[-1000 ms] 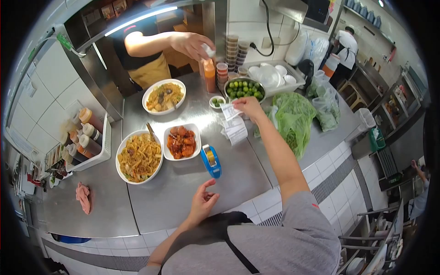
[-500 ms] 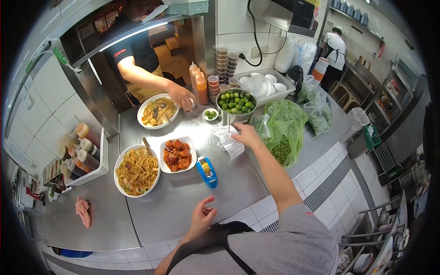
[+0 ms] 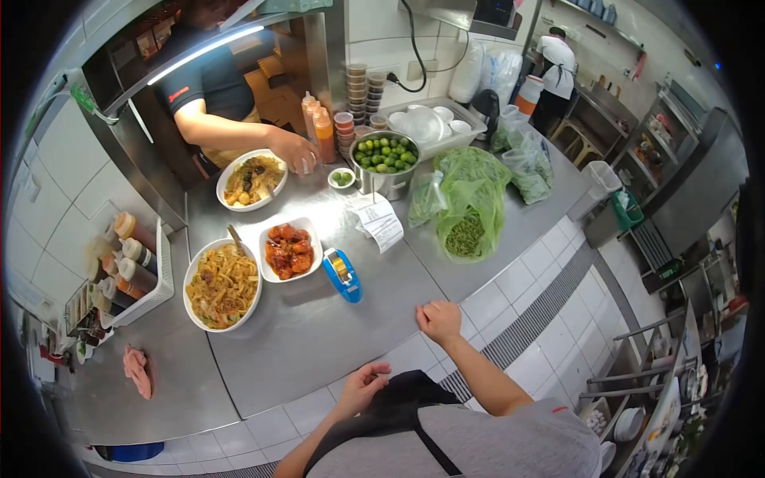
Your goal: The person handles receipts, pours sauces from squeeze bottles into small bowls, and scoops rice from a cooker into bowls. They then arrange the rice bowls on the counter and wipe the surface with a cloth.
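My right hand [image 3: 438,321] is curled into a loose fist by the front edge of the steel counter [image 3: 319,350], and nothing shows in it. Lower down, in front of my apron, my left hand [image 3: 362,389] hangs with its fingers loosely bent and apart, holding nothing. Printed receipts [image 3: 379,224] sit on a thin spike beyond my hands. Nearest on the counter is a blue tape dispenser [image 3: 343,276]. To its left are a white dish of red-glazed pieces [image 3: 289,252] and a bowl of noodles [image 3: 222,285] with a utensil in it.
A co-worker's hand [image 3: 295,151] reaches through the hatch beside another noodle bowl [image 3: 251,181]. Behind stand a pot of green limes [image 3: 386,154], sauce bottles [image 3: 323,134] and a green bag of leaves [image 3: 472,199]. At left are a bottle basket [image 3: 163,279] and pink cloth [image 3: 137,371].
My right hand has left the receipts and drawn back to the counter's front edge, closing. My left hand has shifted slightly down. The view has turned a little to the right.
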Demonstrator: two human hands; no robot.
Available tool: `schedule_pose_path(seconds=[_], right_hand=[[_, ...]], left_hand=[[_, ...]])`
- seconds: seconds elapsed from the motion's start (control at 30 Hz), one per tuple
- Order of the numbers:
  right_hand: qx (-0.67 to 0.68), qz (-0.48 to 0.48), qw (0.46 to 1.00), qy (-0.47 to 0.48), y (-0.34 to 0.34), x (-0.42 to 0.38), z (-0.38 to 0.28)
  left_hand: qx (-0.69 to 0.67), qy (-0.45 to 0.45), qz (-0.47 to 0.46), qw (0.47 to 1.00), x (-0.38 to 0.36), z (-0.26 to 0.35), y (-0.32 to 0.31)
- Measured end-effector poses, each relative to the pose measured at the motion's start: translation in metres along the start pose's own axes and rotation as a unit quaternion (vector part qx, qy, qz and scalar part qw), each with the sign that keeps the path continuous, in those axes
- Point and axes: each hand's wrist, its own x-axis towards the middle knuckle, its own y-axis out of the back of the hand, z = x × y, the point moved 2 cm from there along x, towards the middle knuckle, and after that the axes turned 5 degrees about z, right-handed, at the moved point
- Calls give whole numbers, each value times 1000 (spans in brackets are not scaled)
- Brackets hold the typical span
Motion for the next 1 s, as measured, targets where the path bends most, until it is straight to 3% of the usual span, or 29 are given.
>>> schedule_pose_path(seconds=[0.13, 0.27, 0.33, 0.37, 0.43, 0.57, 0.67, 0.73, 0.8, 0.83, 0.93, 1.0], right_hand=[[50, -4, 998, 33, -4, 7, 8], [78, -27, 995, 55, -4, 12, 16], [162, -49, 982, -87, -11, 31, 33], [165, -37, 983, -76, -11, 53, 47], [274, 55, 954, -109, 11, 123, 71], [244, 191, 950, 25, 8, 261, 178], [254, 260, 932, 17, 31, 363, 241], [237, 327, 915, 18, 95, 430, 240], [307, 463, 824, 111, 148, 504, 235], [332, 477, 805, 118, 165, 547, 245], [248, 412, 875, 60, 207, 637, 246], [207, 393, 896, 24, 192, 699, 261]], left_hand=[[5, 27, 11, 1000, -13, -9, -16], [-3, 17, 82, 996, -20, -7, -22], [7, -7, 135, 991, -14, 1, -25], [11, -26, 157, 987, -10, 2, -25], [15, -47, 191, 980, 0, 14, -29], [3, -119, 267, 956, 33, 37, -54], [-97, -184, 361, 909, 77, 55, -84], [-108, -196, 350, 910, 101, 69, -115], [-98, -177, 306, 931, 120, 77, -133], [-101, -180, 311, 928, 127, 79, -138], [-58, -167, 322, 930, 140, 81, -150], [-61, -188, 335, 921, 143, 88, -158]])
